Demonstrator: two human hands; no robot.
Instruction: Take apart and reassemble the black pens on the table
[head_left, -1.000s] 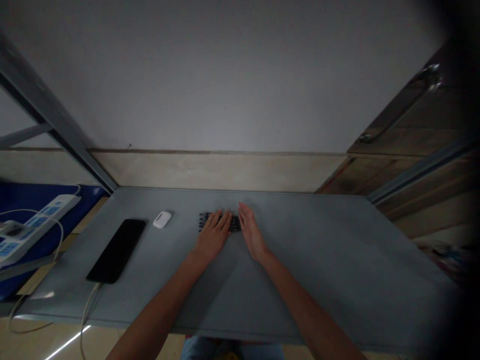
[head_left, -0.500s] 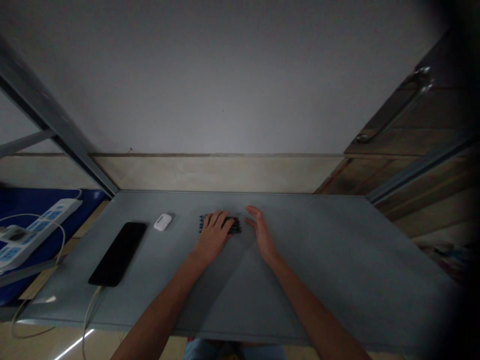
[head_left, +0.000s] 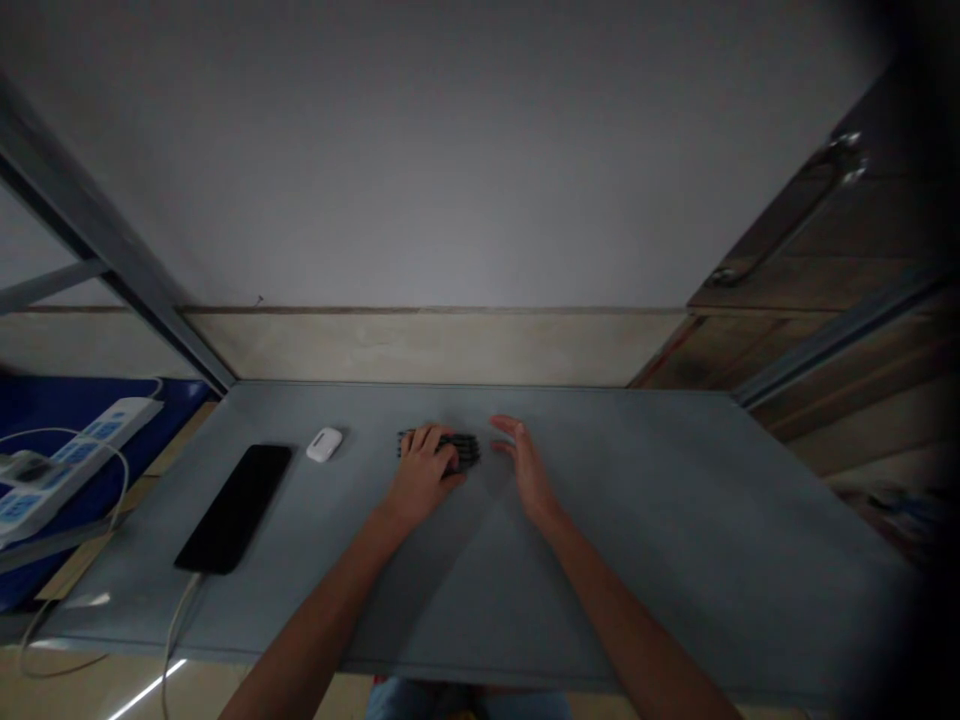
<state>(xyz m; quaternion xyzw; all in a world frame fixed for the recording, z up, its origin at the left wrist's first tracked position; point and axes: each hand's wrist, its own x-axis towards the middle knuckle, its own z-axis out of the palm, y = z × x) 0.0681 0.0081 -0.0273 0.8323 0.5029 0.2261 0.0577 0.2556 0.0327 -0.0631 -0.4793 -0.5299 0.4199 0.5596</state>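
Note:
On the grey tabletop lies a row of slim, dark, pen-like sticks [head_left: 469, 449], side by side and pointing left to right; their exact kind is too small to tell. My left hand [head_left: 424, 470] rests over them with its fingers bent across the top and the thumb on the near side, hiding the middle of the row. Just right of the sticks, my right hand [head_left: 529, 470] is held apart from them. Its fingers and thumb are spread, with nothing between them.
Left of my hands lie a white earbud case [head_left: 324, 445] and a black phone [head_left: 236, 510] with a cable [head_left: 178, 620] plugged in. A white power strip [head_left: 75, 465] sits on a blue surface beyond the left edge. The wall [head_left: 450, 345] rises behind the grey table [head_left: 675, 540].
The fingers of my left hand have bent more, and its thumb has drawn down to the near side, baring more of the sticks' right part. My right hand stays nearly still.

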